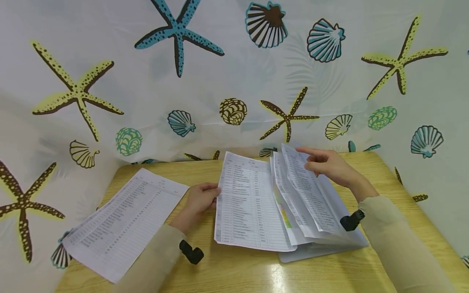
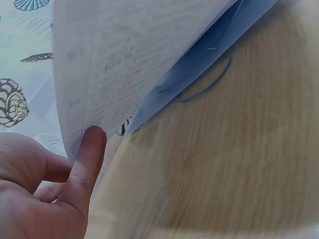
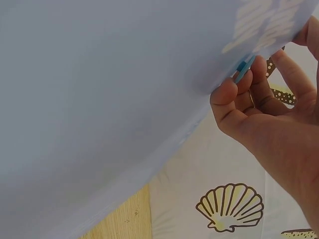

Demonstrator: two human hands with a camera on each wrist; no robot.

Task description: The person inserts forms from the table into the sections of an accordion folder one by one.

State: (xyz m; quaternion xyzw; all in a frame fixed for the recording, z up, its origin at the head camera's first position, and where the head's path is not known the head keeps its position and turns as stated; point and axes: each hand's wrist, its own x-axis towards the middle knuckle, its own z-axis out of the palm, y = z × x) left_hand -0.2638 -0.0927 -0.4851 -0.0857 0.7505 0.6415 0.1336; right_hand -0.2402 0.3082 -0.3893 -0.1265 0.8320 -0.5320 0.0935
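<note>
The left hand (image 1: 200, 200) pinches the left edge of a printed sheet (image 1: 245, 203), thumb on its face; the left wrist view shows this thumb (image 2: 89, 154) close up. Several more printed sheets (image 1: 304, 191) stand fanned to its right, one with yellow, green and orange marks, above a pale blue folder (image 1: 304, 253). At the upper right edge of the stack is the right hand (image 1: 331, 167), its fingers curled round the papers' and folder's edge. In the right wrist view the folder (image 3: 99, 99) fills much of the picture, and the fingertips of the hand (image 3: 279, 119) hold its edge beside a small blue piece (image 3: 243, 67).
Another printed sheet (image 1: 128, 224) lies at the left of the wooden table (image 1: 234, 272), overhanging its left edge. A white cloth (image 1: 220, 81) with starfish and shells hangs behind and at both sides.
</note>
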